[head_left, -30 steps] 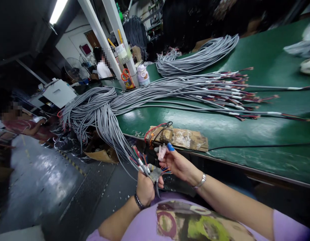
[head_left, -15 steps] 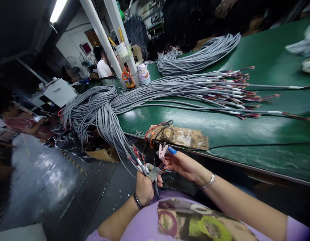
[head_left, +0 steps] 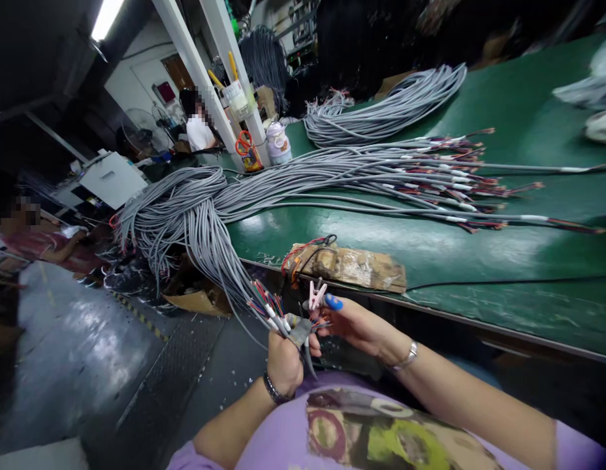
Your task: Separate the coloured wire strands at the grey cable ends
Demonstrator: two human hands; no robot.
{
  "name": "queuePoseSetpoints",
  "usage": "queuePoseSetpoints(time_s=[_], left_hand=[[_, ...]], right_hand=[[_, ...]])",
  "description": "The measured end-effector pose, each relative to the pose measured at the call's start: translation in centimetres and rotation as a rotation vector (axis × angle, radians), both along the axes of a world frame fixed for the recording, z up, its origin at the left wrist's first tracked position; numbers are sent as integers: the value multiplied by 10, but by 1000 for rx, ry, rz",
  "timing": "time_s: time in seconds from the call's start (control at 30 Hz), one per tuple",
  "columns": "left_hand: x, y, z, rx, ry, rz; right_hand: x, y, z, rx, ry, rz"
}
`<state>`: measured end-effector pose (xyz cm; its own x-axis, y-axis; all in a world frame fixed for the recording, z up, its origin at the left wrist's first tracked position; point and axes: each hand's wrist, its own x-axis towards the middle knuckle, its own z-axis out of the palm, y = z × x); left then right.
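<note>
My left hand (head_left: 284,365) is closed around a grey cable (head_left: 309,364), its thumb wrapped in worn grey material. Out of that grip fan thin coloured wires (head_left: 321,322), and the fingers of my right hand (head_left: 354,325) close on them. Blue tape covers my right thumb. Just above the wires, a pale pink clip (head_left: 317,295) stands beside that thumb at the bench edge. More grey cables (head_left: 234,261) hang over the edge, their stripped ends with white sleeves (head_left: 270,312) lying against my left hand.
A wooden block (head_left: 376,269) with red and black leads lies on the front of the green bench (head_left: 528,254). Behind it are a long cable bundle (head_left: 332,166) and a coil (head_left: 386,114). A bottle (head_left: 278,143) and scissors (head_left: 244,142) stand by white posts. Two people sit at left.
My right hand has come slightly closer to my left, and its fingers now cover more of the coloured wires. The view has shifted a little.
</note>
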<state>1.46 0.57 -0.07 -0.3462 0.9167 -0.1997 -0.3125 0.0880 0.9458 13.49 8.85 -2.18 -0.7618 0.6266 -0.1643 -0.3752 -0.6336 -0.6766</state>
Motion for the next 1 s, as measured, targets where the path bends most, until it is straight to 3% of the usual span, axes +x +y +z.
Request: queuePoseSetpoints(time_s=[0.17, 0.3, 0.37, 0.6, 0.8, 1.0], left_hand=[[-5, -7, -11, 10, 123, -50], [-8, -12, -10, -34, 193, -258], [-9, -13, -10, -46, 173, -294], [-5, -9, -14, -54, 5, -90], [-4, -6, -7, -79, -55, 11], [-6, -3, 4, -80, -109, 8]], right_hand=[[6, -12, 10, 193, -19, 134], [3, -17, 14, 282, -32, 157], [3, -18, 15, 308, -62, 152], [2, -22, 16, 305, -109, 66], [1, -20, 11, 275, -185, -57], [3, 2, -3, -11, -163, -172]])
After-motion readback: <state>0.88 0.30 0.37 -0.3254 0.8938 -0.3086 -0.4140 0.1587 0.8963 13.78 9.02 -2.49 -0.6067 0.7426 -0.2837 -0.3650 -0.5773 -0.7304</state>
